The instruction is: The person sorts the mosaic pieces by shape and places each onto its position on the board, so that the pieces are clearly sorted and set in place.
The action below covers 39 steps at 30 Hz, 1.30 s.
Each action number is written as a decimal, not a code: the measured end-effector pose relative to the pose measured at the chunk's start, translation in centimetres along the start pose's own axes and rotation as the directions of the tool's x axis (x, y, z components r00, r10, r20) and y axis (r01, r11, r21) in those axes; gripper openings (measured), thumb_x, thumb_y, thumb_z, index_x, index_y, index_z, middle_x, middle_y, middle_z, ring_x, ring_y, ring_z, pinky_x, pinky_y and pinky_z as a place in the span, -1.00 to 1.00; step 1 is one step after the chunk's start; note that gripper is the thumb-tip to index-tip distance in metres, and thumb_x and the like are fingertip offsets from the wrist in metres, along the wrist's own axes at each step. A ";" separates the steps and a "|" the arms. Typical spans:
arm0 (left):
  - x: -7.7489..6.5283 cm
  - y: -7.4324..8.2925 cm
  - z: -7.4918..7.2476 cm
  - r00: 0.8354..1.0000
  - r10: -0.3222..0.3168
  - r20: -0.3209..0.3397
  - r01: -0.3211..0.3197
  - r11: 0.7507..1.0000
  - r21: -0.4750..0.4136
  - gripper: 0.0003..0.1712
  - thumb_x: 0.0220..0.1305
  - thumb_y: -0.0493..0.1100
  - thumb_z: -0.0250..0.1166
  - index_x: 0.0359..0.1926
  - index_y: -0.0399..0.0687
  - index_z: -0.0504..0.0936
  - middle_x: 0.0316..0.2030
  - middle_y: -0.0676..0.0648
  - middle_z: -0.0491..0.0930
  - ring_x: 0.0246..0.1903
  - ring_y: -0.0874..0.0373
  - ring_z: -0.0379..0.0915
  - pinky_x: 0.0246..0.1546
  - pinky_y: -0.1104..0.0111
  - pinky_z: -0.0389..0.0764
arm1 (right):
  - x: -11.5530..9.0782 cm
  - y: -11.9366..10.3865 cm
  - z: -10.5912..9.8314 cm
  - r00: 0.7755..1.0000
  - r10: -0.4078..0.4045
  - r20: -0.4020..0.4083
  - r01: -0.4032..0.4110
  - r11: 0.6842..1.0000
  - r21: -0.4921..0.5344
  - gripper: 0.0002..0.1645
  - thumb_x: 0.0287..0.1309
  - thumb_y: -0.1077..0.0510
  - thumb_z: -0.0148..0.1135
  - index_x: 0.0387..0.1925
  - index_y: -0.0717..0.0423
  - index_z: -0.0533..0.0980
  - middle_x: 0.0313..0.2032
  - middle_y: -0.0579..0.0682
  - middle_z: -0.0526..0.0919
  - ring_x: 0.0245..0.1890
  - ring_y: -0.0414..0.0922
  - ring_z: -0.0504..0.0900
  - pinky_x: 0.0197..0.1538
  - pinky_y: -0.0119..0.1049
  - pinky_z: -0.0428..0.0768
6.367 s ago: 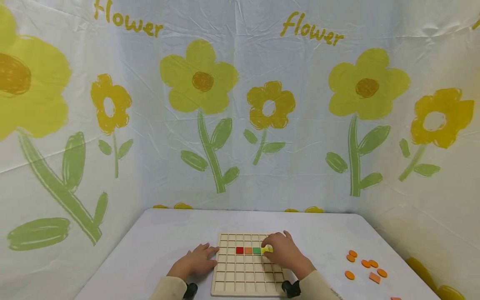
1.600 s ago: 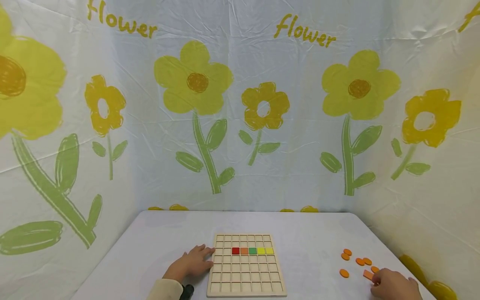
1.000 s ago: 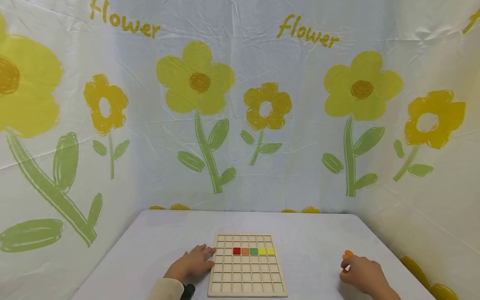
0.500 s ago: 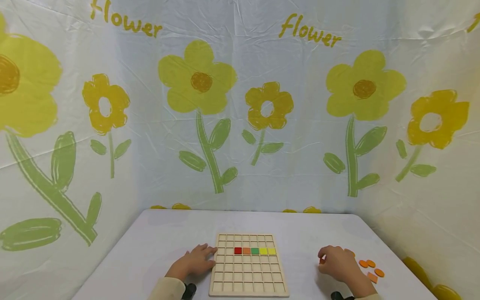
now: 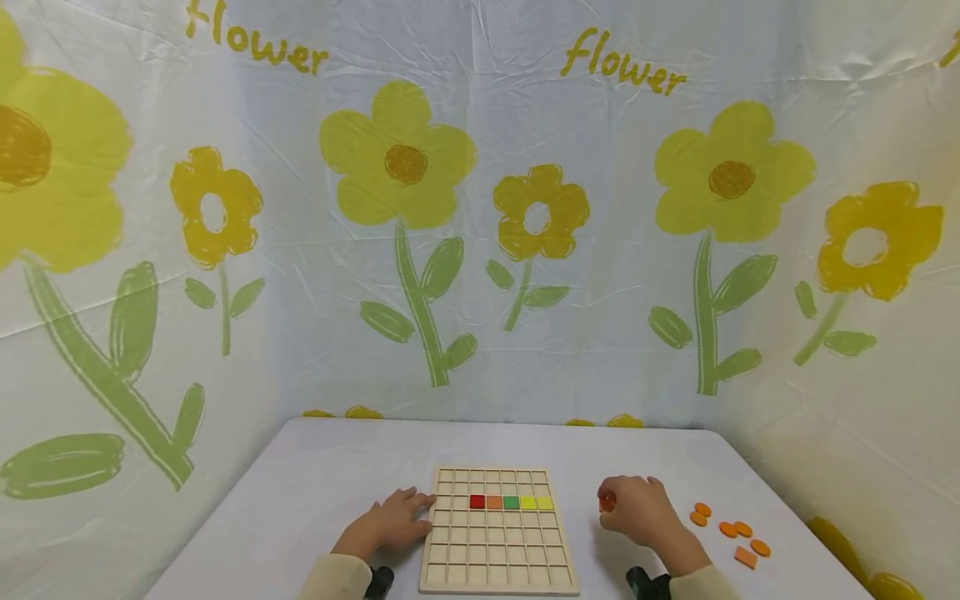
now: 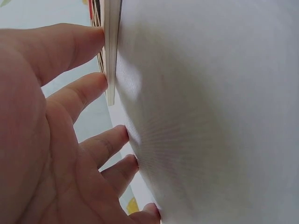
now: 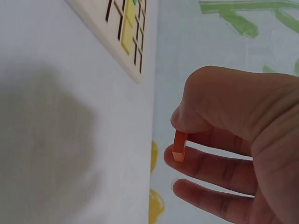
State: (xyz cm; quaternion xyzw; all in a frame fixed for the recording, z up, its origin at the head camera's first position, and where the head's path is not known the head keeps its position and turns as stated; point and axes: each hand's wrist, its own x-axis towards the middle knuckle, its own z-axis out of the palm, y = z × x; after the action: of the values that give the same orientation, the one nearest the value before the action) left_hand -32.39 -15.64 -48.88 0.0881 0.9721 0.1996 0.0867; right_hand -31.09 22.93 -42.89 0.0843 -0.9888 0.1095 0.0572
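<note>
A pale wooden grid board [image 5: 498,554] lies on the table, a row of red, orange, green and yellow square tiles [image 5: 511,502] in its cells. Along its left edge rests my left hand [image 5: 388,523], fingers spread; in the left wrist view two fingertips touch the board's side. My right hand [image 5: 641,510] is above the table, right of the board and apart from it. Between thumb and fingers it pinches an orange tile [image 7: 180,147], seen edge-on with a squared end in the right wrist view. Most of the tile is hidden by the thumb.
Several round orange discs [image 5: 728,529] lie on the table to the right, beyond my right wrist, with an orange square tile [image 5: 745,557] near them. A flower-printed cloth [image 5: 570,350] surrounds the table at the back and sides.
Earlier my right hand was at a yellow tile on the board; two yellow tiles now end the row. It then reached the orange pieces and has come back leftward pinching one. The left hand stayed.
</note>
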 end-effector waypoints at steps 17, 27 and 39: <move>0.2 0.1 0.1 1.000 -0.027 0.005 0.027 1.000 0.000 -0.43 0.28 0.09 0.19 0.29 0.08 0.47 0.35 -0.24 0.31 0.40 -0.29 0.09 0.30 -0.39 0.01 | 1.5 -3.2 1.5 0.991 -0.097 -0.089 0.102 0.993 0.059 -0.80 -0.12 0.13 0.48 -0.35 -0.02 0.68 -0.48 -0.21 0.56 -0.40 -0.21 0.47 0.20 0.39 0.27; 0.3 0.0 0.1 0.999 -0.031 0.009 0.031 1.000 0.001 -0.42 0.27 0.09 0.18 0.29 0.07 0.46 0.35 -0.24 0.31 0.40 -0.28 0.10 0.30 -0.39 0.01 | 2.4 -4.9 2.7 0.976 -0.196 -0.093 0.205 0.974 0.099 -0.81 -0.12 0.16 0.49 -0.36 0.01 0.68 -0.45 -0.18 0.55 -0.39 -0.20 0.46 0.05 0.14 0.49; 0.3 0.0 0.2 0.999 -0.033 0.001 0.033 0.999 -0.001 -0.42 0.28 0.09 0.19 0.29 0.08 0.46 0.35 -0.24 0.31 0.40 -0.28 0.10 0.31 -0.38 0.00 | 3.0 -6.6 3.2 0.937 -0.345 -0.059 0.349 0.906 0.240 -0.82 -0.04 0.29 0.40 -0.30 0.18 0.65 -0.40 -0.07 0.54 -0.41 -0.19 0.41 -0.35 -0.26 0.51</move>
State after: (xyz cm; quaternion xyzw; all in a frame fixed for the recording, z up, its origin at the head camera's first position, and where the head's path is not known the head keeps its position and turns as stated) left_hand -32.60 -15.52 -49.10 0.0723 0.9732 0.1985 0.0906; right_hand -33.13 15.37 -44.26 0.2642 -0.9361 0.2205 0.0723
